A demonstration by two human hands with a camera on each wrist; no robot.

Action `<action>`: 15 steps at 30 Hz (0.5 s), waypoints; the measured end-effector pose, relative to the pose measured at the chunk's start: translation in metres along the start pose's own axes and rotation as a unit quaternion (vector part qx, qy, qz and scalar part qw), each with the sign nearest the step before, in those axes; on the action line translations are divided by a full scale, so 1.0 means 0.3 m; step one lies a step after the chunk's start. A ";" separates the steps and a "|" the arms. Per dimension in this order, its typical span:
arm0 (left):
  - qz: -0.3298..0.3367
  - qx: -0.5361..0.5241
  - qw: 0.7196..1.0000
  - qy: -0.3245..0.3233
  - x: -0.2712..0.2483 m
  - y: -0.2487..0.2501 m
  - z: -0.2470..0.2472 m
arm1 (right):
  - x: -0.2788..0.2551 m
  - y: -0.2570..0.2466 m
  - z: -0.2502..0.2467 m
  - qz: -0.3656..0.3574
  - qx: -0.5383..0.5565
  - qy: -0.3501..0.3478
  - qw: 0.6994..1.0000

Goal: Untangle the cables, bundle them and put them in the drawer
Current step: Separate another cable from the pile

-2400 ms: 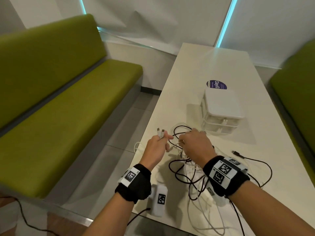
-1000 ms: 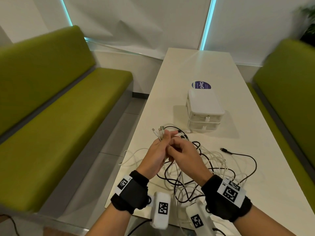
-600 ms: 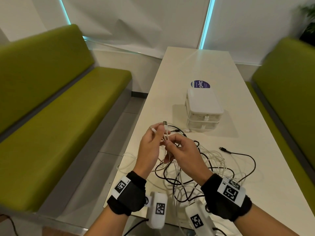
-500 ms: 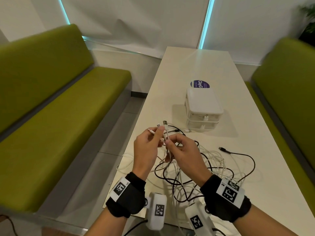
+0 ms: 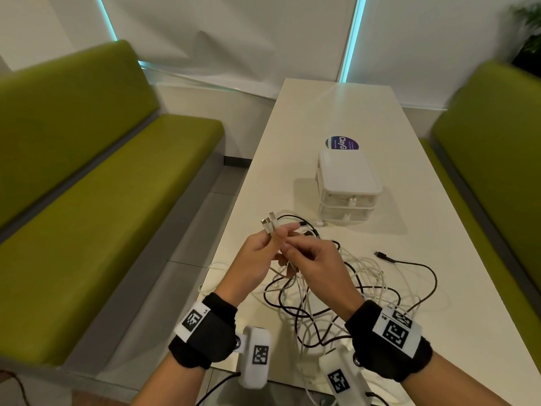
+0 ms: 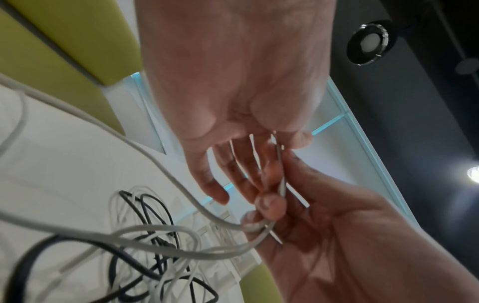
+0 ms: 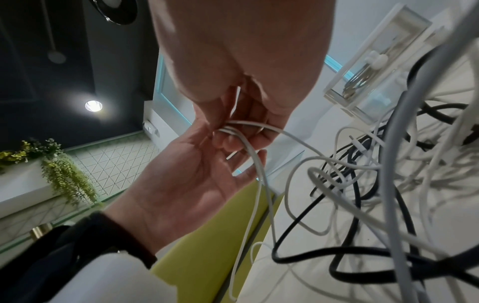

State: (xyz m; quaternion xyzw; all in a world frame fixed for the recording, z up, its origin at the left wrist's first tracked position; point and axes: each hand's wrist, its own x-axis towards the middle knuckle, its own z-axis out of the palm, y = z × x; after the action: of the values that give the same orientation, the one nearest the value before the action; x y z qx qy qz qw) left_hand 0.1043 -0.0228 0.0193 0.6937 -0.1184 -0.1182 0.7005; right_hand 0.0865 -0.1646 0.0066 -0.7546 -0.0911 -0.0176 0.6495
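Bench (image 5: 336, 118): smooth, off-white top, showing a soft sheen under the lights. Drawer unit (image 5: 348, 183): white plastic lid, matt; drawer fronts looking like clear glossy plastic in the right wrist view. White cables (image 5: 366, 268): smooth rubbery sheathing, slightly glossy. Black cables (image 5: 421, 265): matt sheathing. Plug tips (image 5: 268, 222) are glinting like bare metal. Sofas (image 5: 87, 186): olive-green covering, matt and even. Wristbands (image 5: 210, 338): black cloth, carrying white printed tags. Round sticker (image 5: 341, 143): glossy blue.
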 end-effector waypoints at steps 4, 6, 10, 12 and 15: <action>-0.018 0.014 0.999 -0.043 -0.001 0.013 -0.009 | 0.005 0.004 -0.007 -0.011 0.016 -0.028 0.999; -0.022 -0.001 0.998 -0.057 0.003 0.016 -0.007 | 0.005 0.004 -0.007 -0.011 0.028 -0.047 0.998; -0.057 -0.057 0.993 -0.089 0.021 0.015 0.000 | -0.002 -0.001 -0.001 -0.007 0.044 -0.070 0.997; -0.082 -0.074 0.988 -0.107 0.023 0.021 0.001 | -0.002 -0.005 -0.001 -0.010 0.042 -0.085 0.995; -0.089 -0.060 0.986 -0.127 0.019 0.030 0.002 | 0.002 -0.003 -0.009 -0.011 0.032 -0.101 0.994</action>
State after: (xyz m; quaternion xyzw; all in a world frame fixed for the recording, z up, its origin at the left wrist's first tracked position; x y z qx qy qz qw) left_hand 0.1095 -0.0250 0.0283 0.6379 -0.1366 -0.2741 0.7066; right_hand 0.0874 -0.1672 0.0079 -0.7305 -0.1653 0.0546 0.6604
